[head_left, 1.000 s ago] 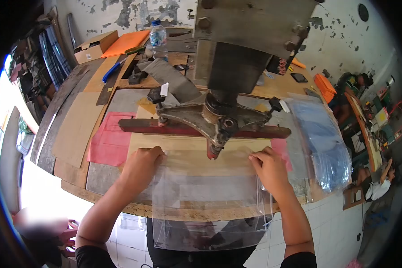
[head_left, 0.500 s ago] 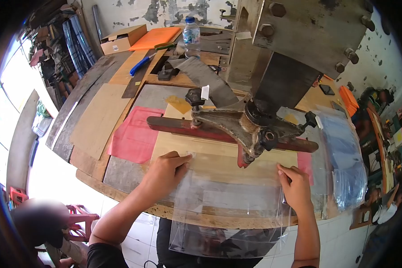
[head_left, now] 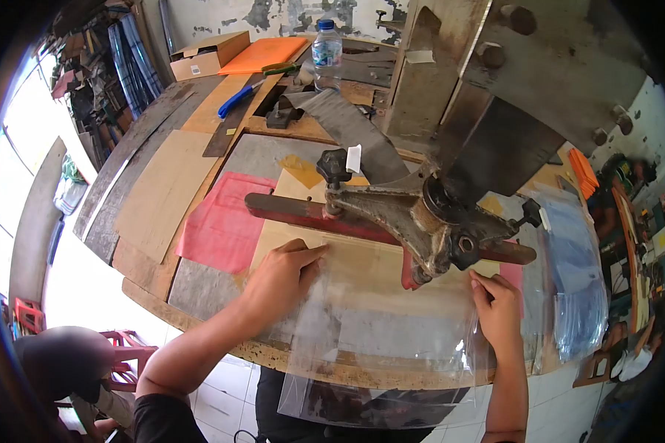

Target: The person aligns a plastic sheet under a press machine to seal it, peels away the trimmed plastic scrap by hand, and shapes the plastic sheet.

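Head camera view: One sheet of brown cardboard point(head_left: 159, 196) lies along the left edge of a wooden tabletop point(head_left: 155, 303), with one cardboard box point(head_left: 209, 59) at its far left corner. To their right come one pink sheet point(head_left: 225, 221), one blue-handled cutter point(head_left: 236, 101) and, toward the far edge, one water bottle point(head_left: 326, 55). Nearer the front edge, a worker's left hand point(head_left: 284, 277) has thumb and forefinger pinched on the upper left part of a clear plastic sheet point(head_left: 391, 340), which spans the front edge and hangs below it. Whether it is one layer or several cannot be told. The plastic appears light and limp, probably slippery and quick to crease; its two upper corners seem the surest holds. Above it stands one press head point(head_left: 377, 203) with a red-sided bar. The right hand point(head_left: 495, 303) pinches the sheet's upper right side, thumb against finger. By the right edge lies one pile of clear plastic point(head_left: 576, 266), its pieces too blurred to count.
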The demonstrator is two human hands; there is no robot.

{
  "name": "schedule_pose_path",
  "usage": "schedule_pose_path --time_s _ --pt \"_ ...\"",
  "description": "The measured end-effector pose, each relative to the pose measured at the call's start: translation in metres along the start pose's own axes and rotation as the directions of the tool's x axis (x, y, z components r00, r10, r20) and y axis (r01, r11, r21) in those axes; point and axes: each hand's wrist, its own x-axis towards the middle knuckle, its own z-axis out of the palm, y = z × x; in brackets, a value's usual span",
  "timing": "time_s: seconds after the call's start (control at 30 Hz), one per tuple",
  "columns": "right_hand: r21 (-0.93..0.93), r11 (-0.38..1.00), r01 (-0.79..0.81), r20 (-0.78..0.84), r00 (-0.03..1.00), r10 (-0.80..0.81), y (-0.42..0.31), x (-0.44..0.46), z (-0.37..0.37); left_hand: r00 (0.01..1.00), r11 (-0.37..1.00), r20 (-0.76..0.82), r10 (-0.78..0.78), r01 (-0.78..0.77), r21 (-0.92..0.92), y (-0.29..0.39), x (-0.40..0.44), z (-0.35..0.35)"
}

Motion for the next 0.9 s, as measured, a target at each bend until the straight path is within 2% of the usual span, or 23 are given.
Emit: schedule_pose_path --time_s 0.13,0.53,0.6,0.83,0.9 --pt "-0.034 0.997 -0.069 0.016 0.997 0.07 -0.012 0.003 -0.006 0.999 0.998 0.014 -0.047 0.048 -0.044 0.004 0.002 -0.001" --pt "-0.047 0.999 -0.013 0.018 1.0 0.014 0.0 0.009 -0.005 0.997 0.994 0.005 -0.078 0.078 -0.074 0.009 0.01 -0.001" --pt "-0.094 0.995 0.025 0.021 1.0 -0.023 -0.002 0.009 -0.006 0.997 0.995 -0.002 -0.081 0.081 -0.061 0.009 0.01 -0.001" --pt "-0.09 0.996 -0.013 0.01 1.0 0.014 -0.004 0.008 -0.007 0.998 0.994 -0.024 -0.06 0.057 -0.096 0.009 0.01 0.001" --pt "-0.058 0.998 -0.011 0.001 1.0 0.011 -0.003 0.007 -0.006 0.994 0.993 -0.032 -0.103 0.101 -0.063 0.014 0.01 0.0"
